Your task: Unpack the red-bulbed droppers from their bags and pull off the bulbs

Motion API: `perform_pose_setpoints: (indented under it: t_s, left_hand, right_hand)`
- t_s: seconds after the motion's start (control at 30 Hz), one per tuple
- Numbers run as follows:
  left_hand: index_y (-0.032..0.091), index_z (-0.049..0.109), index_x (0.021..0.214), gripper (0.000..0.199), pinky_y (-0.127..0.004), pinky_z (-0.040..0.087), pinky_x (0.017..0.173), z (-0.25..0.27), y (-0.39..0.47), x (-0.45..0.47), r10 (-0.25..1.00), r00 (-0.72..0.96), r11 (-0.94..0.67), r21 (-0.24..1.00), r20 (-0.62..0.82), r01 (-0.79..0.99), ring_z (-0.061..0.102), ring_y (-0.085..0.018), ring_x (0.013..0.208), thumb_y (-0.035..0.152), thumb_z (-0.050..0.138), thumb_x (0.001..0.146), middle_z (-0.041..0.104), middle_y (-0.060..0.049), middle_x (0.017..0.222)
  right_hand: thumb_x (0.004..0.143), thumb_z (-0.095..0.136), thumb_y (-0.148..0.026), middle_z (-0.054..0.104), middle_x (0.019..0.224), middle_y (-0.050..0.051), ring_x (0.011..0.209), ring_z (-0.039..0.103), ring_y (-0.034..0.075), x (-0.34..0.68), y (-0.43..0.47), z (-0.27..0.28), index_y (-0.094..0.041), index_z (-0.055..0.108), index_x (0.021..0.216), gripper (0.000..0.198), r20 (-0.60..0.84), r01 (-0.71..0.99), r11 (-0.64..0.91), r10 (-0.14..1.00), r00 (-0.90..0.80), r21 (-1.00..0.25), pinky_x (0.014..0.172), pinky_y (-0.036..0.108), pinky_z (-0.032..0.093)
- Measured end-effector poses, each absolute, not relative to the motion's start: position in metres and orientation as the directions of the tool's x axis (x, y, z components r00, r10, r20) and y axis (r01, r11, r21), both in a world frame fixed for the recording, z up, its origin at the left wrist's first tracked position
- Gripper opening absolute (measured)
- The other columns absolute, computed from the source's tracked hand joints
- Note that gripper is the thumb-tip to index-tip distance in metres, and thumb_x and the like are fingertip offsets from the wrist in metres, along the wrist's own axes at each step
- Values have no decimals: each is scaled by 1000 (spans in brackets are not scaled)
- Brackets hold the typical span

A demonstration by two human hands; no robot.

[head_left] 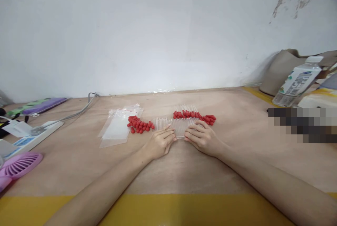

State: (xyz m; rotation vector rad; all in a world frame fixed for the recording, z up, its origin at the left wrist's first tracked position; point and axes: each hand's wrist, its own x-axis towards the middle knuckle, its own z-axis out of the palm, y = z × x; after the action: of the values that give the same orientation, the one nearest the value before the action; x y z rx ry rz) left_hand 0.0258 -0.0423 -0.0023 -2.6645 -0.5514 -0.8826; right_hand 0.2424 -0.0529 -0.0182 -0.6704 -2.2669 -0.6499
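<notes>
A row of clear, thin dropper tubes (pixel 180 127) lies side by side on the table between my hands. My left hand (pixel 162 142) is closed over the left part of the row, fingers on top and thumb at the near ends. From the other side my right hand (pixel 204 138) grips the right part in the same way. Just behind the row, several tubes carry red rubber bulbs (pixel 186 114). More red bulbs (pixel 210 119) lie beyond my right fingers. Left of the tubes is a loose pile of red bulbs (pixel 138 125).
Clear plastic bags (pixel 117 126) lie left of the bulb pile. Farther left are a power strip (pixel 34 138) with a grey cable, a pink fan (pixel 22 166) and a purple pouch (pixel 50 105). A plastic bottle (pixel 297 82) and a grey-brown bag (pixel 276 71) stand at right, by the wall.
</notes>
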Motion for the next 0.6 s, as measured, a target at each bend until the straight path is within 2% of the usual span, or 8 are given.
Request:
perform_pose_setpoints:
  t_s: [0.47, 0.6]
  left_hand:
    - [12, 60, 88, 15, -37, 42, 98, -6, -43, 23, 240, 723, -894, -143, 648, 425, 59, -16, 98, 14, 46, 84, 67, -7, 90]
    - [13, 60, 91, 15, -38, 45, 94, -6, -39, 10, 266, 652, -850, -146, 710, 506, 59, -18, 98, 14, 47, 84, 66, -7, 96]
  right_hand:
    - [84, 51, -17, 67, 91, 2, 90, 56, 16, 250, -55, -18, -18, 61, 92, 13, 721, 582, 739, 193, -665, 339, 84, 36, 42]
    - [84, 50, -17, 67, 91, 2, 91, 58, 17, 266, -52, -13, -20, 62, 93, 16, 777, 619, 737, 212, -593, 272, 86, 37, 42]
